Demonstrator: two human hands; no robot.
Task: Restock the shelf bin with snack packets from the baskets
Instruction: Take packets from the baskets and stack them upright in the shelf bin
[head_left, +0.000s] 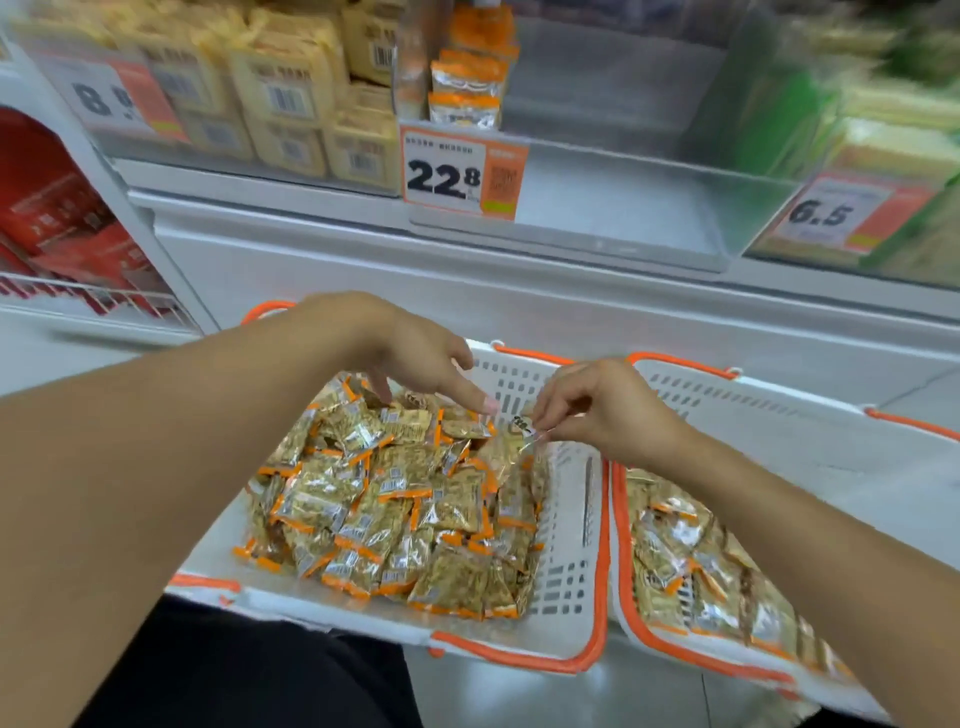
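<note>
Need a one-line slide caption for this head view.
Right hand pinches a snack packet over the left basket, left hand reaching in, below the nearly empty shelf bin.

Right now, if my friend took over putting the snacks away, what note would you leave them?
Left hand: open, fingers reaching down to the packets in the left basket.
Right hand: pinching one snack packet by its top edge, just above that pile.
Right basket: also holds packets, only partly full.
Shelf bin behind the 22.8 price tag: only one short stack of packets at its left end, the rest bare.
Done: very little. Left: move nearly all packets from both baskets up into the bin.
</note>
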